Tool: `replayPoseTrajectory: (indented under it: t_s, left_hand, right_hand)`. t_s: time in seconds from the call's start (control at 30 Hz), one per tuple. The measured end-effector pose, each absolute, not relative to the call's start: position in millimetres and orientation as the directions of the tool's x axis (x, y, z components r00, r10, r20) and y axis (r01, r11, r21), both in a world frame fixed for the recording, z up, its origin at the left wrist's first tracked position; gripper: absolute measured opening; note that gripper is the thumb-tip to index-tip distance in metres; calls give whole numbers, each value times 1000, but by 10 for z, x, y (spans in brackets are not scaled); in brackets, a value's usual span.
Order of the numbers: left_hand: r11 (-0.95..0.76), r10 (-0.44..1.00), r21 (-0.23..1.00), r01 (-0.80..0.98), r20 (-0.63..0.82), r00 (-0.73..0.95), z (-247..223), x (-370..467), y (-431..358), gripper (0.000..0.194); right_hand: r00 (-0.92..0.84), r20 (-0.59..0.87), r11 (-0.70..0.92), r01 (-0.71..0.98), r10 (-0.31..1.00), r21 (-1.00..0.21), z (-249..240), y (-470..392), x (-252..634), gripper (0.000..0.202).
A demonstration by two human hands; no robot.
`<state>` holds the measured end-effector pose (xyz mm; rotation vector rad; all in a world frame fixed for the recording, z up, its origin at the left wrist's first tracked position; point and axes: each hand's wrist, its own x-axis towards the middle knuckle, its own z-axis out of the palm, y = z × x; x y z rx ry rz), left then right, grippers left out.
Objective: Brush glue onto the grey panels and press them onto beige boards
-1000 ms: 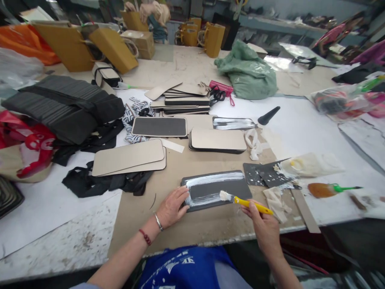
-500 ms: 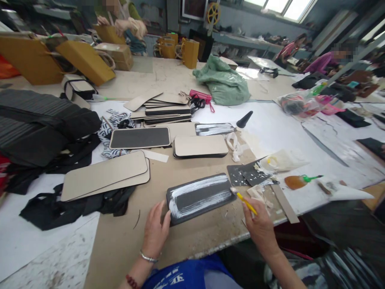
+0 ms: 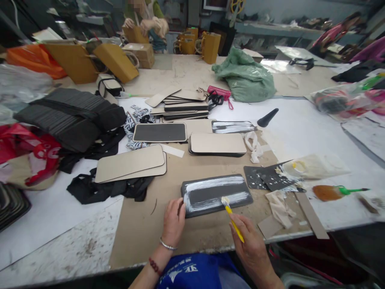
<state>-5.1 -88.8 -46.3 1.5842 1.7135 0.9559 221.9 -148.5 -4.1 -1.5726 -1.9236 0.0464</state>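
Note:
A dark rounded panel [image 3: 215, 195] lies on brown board near the table's front edge, with streaky white paste along its long sides and left end. My left hand [image 3: 174, 220] rests at the panel's left end, fingertips on its edge. In my right hand [image 3: 246, 237] is a yellow-handled brush [image 3: 236, 228], held between thumb and fingers. The bristles touch the paste on the panel's lower right part. Behind the panel sits a small stack of beige panels [image 3: 218, 143]. Paste-spattered dark pieces [image 3: 261, 178] lie to its right.
Further back are a pile of beige and black panels [image 3: 183, 106], a white-streaked panel [image 3: 233, 127] and a green bag [image 3: 245, 76]. Black bundles [image 3: 72, 116] lie left. An orange glue bottle [image 3: 326, 192] is at right. A person [image 3: 147, 24] works across the table.
The brush in my right hand has moved left from the panel's right end to its lower edge. More white shows along that edge. The camera view has shifted left.

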Motion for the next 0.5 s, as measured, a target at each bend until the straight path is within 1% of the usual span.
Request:
replayPoseTrajectory:
  t_s: [0.1, 0.13, 0.2, 0.27, 0.33, 0.4, 0.43, 0.5]
  left_hand:
    - [171, 985, 874, 455, -139, -104, -417, -33, -826, 20]
    - [222, 975, 878, 423, -196, -104, -422, -32, -805, 20]
    - [283, 959, 884, 372, -266, -99, -451, -38, -770, 20]
    - [298, 954, 894, 334, -289, -80, -485, -51, -748, 19]
    - [297, 954, 902, 313, -292, -63, -514, -70, -742, 18]
    - [299, 954, 900, 318, -293, -69, -539, -90, -751, 18]
    - [302, 953, 897, 322, -296, -69, -553, -99, -759, 18]
    - [312, 949, 896, 315, -310, -56, -584, -115, -783, 18]
  right_hand:
    - [-51, 441, 285, 828, 896, -483, 8, -1502, 2140, 25]
    - [-23, 428, 270, 805, 904, -528, 44, -1490, 2094, 24]
    - [51, 376, 223, 729, 925, -647, 113, -1433, 1958, 21]
    - [147, 266, 133, 584, 953, -801, 136, -1341, 1783, 19]
    - [222, 116, 23, 382, 968, -924, 86, -1239, 1653, 23]
    - [273, -5, -72, 236, 962, -969, -17, -1160, 1675, 29]
    - [312, -44, -114, 211, 949, -971, -72, -1136, 1762, 32]
    - [428, -82, -203, 245, 900, -948, -147, -1114, 2073, 38]
